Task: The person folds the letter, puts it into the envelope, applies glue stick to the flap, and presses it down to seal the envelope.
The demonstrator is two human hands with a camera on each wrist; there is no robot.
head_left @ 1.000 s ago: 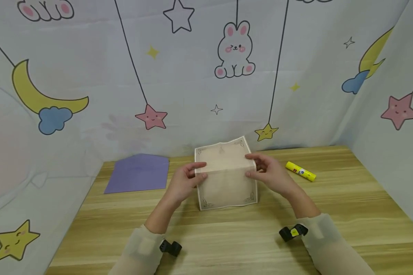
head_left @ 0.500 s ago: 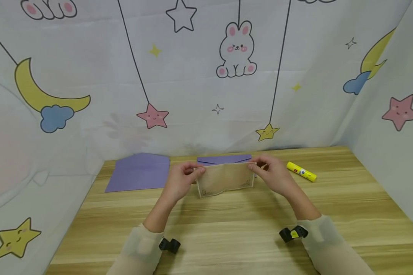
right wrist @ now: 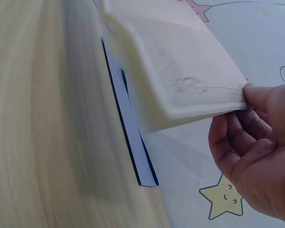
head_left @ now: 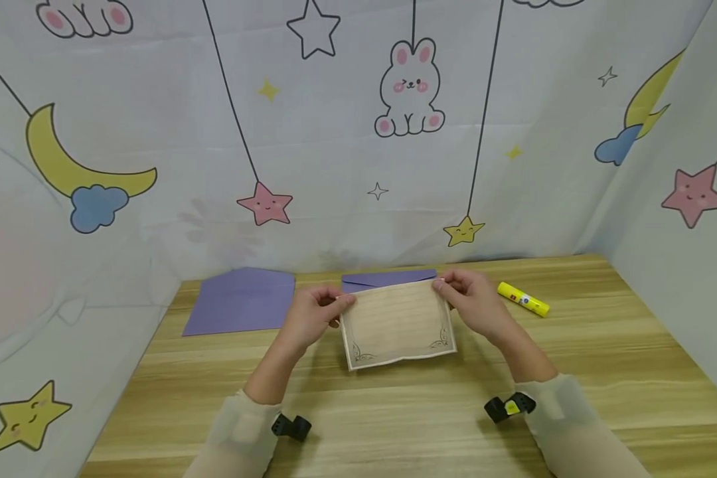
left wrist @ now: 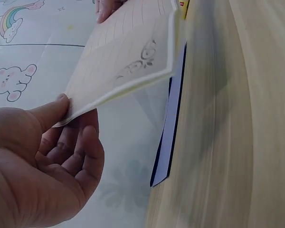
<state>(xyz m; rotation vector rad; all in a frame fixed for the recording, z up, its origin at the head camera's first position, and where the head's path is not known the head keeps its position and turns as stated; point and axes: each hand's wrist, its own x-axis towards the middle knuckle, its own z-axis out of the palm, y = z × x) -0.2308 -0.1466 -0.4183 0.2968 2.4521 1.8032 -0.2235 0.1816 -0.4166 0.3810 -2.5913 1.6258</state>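
A cream sheet of letter paper point(head_left: 397, 325), with ruled lines and ornamented lower corners, is held up over the table in the head view. My left hand point(head_left: 313, 318) pinches its upper left corner between thumb and fingers. At the upper right corner, my right hand point(head_left: 472, 302) pinches it the same way. The right wrist view shows the paper point(right wrist: 180, 61) as two layers, a little apart along the near edge. Behind it lies a purple envelope point(head_left: 388, 279), partly covered by the paper.
Another purple envelope point(head_left: 241, 302) lies flat at the back left, its pointed flap toward the curtain. To the right of my right hand is a yellow glue stick point(head_left: 522, 299). A printed curtain point(head_left: 322, 146) rises behind the wooden table point(head_left: 388, 425).
The paper was spread with a blank side showing, then doubled to a narrow strip; now its lined half faces me. The envelope behind came into view. Both hands stay at the sides.
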